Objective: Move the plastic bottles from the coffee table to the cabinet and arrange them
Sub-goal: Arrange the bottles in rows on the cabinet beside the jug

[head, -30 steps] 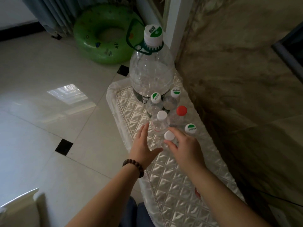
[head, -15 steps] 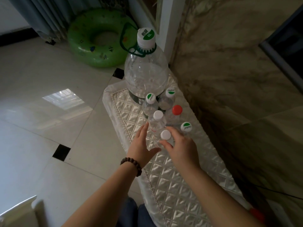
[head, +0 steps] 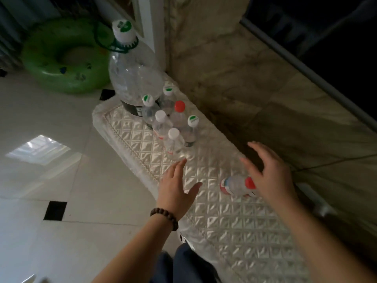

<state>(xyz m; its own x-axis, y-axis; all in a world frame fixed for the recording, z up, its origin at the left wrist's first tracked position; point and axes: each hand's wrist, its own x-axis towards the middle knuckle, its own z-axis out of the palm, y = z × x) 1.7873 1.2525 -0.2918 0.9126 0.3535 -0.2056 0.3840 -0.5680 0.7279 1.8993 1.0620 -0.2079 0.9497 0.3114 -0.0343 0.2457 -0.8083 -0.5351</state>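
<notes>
Several small clear plastic bottles point(head: 173, 137) with white, green-marked and red caps stand in a cluster on the quilted cabinet top point(head: 224, 221), in front of a large clear jug point(head: 132, 78) with a white cap. A separate red-capped bottle point(head: 236, 184) stands nearer, just left of my right hand point(head: 267, 174). That hand is open, fingers spread, close to the bottle but not gripping it. My left hand point(head: 177, 184), with a bead bracelet, is open just below the nearest white-capped bottle and holds nothing.
A green swim ring point(head: 61, 58) lies on the tiled floor point(head: 51, 170) to the far left. A marble wall point(head: 255, 88) runs along the cabinet's right side, with a dark screen point(head: 326, 48) above it. My knees point(head: 183, 266) are at the cabinet's near edge.
Both hands have drawn back from the nearest white-capped bottle. My right hand has swung right, beside a red-capped bottle. The camera has tilted and shifted.
</notes>
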